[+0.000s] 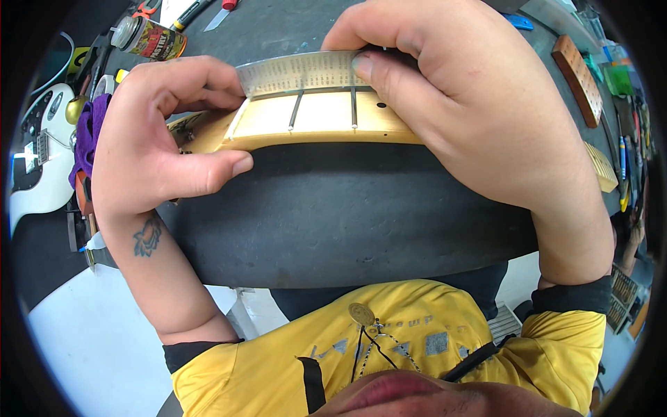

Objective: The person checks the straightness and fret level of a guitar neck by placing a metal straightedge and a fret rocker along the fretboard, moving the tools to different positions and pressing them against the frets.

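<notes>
A pale wooden guitar neck (323, 115) lies across the bench in front of me, with two dark frets showing and a white nut at its left. A thin metal ruler (274, 75), covered in small print, runs lengthwise along the fretboard's far side. My right hand (472, 90) pinches the ruler's right end between thumb and fingers, hiding the neck beyond. Around the neck near the nut curls my left hand (149, 132). Its fingertips touch the ruler's left end, and its thumb lies along the near edge. Part of the headstock (201, 132) shows behind that hand.
A white electric guitar body (48, 149) and a purple cloth (89, 139) are at the left. Behind stands a jar (149, 38), with a red-handled blade (221, 15) nearby. At the right are a brown drilled wooden block (578, 80) and several pens and tools.
</notes>
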`<state>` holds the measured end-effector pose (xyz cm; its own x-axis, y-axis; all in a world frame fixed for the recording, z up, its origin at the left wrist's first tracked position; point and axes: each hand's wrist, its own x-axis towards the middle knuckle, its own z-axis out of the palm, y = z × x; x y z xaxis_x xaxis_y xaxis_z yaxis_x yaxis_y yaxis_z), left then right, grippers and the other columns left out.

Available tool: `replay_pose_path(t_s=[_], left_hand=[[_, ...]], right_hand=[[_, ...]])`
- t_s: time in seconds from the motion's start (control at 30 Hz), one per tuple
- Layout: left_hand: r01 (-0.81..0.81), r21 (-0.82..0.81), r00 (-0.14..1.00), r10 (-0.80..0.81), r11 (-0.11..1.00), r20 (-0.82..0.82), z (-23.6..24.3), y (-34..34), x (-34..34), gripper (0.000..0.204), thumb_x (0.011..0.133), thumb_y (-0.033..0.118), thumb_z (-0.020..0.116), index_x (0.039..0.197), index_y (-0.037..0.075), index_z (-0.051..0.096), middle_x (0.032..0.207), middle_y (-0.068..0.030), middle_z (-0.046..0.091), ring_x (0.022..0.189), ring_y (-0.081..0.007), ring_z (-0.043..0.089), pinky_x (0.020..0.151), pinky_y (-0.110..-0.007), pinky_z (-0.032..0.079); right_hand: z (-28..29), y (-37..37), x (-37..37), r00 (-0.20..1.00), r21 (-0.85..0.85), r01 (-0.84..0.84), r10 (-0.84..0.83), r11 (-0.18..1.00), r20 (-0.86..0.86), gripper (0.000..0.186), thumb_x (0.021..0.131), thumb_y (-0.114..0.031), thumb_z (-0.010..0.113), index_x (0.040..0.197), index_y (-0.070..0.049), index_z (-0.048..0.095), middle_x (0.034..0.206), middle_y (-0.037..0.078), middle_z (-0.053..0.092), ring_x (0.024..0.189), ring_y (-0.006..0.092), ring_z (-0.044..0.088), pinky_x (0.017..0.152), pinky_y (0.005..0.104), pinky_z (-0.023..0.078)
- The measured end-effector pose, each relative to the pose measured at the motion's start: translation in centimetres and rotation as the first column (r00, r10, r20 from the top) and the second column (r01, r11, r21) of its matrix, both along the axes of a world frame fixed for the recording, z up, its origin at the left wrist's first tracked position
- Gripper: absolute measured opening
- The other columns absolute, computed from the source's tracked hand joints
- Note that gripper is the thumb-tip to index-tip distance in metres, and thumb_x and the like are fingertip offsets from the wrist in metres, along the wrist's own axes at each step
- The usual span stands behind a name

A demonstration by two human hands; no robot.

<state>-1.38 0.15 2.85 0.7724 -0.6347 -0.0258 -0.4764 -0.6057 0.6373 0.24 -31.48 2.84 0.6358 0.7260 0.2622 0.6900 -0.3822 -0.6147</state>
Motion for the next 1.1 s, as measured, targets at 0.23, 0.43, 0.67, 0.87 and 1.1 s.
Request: replay_pose_path(t_s=[0.23,0.43,0.67,0.87,1.1], left_hand=[[-0.16,-0.129,0.987,0.161,0.979,-0.002,-0.1,-1.1,-0.6,0.061,0.065,0.021,0.095,0.114,-0.008,0.074,0.099,-0.0132,0.079,0.097,-0.0217,0.08,0.097,-0.036,0.064],[-0.16,-0.026,0.985,0.158,0.987,-0.072,-0.1,0.1,-0.5,0.08,0.063,0.017,0.1,0.131,-0.009,0.067,0.123,-0.0146,0.074,0.111,-0.0228,0.074,0.106,-0.038,0.058],[-0.188,-0.041,0.976,0.183,0.981,-0.115,0.0,-0.1,-0.4,0.078,0.063,0.016,0.099,0.13,-0.009,0.068,0.122,-0.014,0.073,0.111,-0.0223,0.073,0.107,-0.037,0.057],[-0.18,-0.038,0.977,0.175,0.983,-0.119,0.1,0.1,-0.3,0.078,0.065,0.02,0.1,0.131,-0.008,0.068,0.119,-0.0128,0.074,0.11,-0.0209,0.074,0.107,-0.038,0.058],[-0.184,-0.059,0.976,0.175,0.981,-0.128,-0.7,-0.1,0.6,0.079,0.067,0.024,0.101,0.132,-0.007,0.068,0.117,-0.011,0.075,0.108,-0.0201,0.075,0.106,-0.038,0.059]], right_hand=[[0.1,0.1,0.0,1.0,0.008,0.001,-0.002,1.0,0.009,0.023,0.099,-0.003,0.06,0.116,0.005,0.073,0.103,0.024,0.073,0.1,0.0427,0.072,0.09,0.0477,0.057],[0.2,0.1,0.0,1.0,0.0,0.006,-0.006,1.0,0.01,0.024,0.099,-0.003,0.06,0.116,0.005,0.073,0.102,0.024,0.073,0.1,0.0426,0.072,0.09,0.0475,0.057],[0.4,-0.1,-0.1,1.0,-0.022,-0.006,0.006,1.0,-0.006,0.024,0.098,-0.003,0.06,0.116,0.005,0.074,0.102,0.023,0.073,0.1,0.0424,0.072,0.09,0.0472,0.057],[0.6,0.3,-0.1,1.0,-0.049,-0.022,0.021,0.999,-0.02,0.024,0.098,-0.003,0.06,0.116,0.005,0.074,0.102,0.023,0.073,0.1,0.0423,0.072,0.09,0.0469,0.057],[0.8,0.7,0.3,0.999,-0.15,0.023,-0.027,0.988,-0.028,0.024,0.098,-0.002,0.06,0.116,0.005,0.074,0.102,0.023,0.073,0.099,0.0419,0.072,0.089,0.0463,0.058]])
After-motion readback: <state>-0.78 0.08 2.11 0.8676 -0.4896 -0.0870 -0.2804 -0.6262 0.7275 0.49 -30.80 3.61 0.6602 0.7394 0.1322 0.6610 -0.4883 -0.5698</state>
